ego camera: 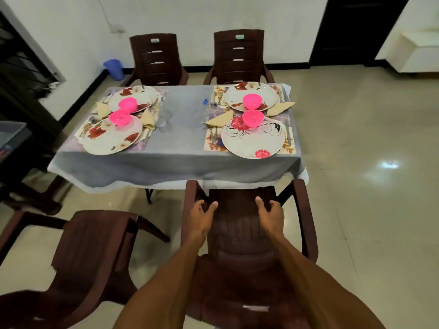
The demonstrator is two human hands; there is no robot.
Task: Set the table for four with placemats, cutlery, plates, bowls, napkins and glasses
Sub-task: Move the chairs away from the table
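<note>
The table (180,148) wears a grey cloth and holds four floral placemats (291,148), two at each end. Each mat carries a flowered plate (253,141) with a pink bowl (253,118) on it and a folded beige napkin (218,119) beside it. Cutlery (213,135) lies next to the plates. Clear glasses (164,118) stand near the middle, faint and hard to make out. My left hand (203,214) and my right hand (270,213) hover over the seat of a brown chair (240,233), fingers spread, holding nothing.
That chair is pushed against the table's near edge. A second brown chair (90,252) stands angled at the near left. Two more chairs (156,58) are at the far side. A blue bin (114,68) sits by the back wall. Glossy tiled floor lies to the right.
</note>
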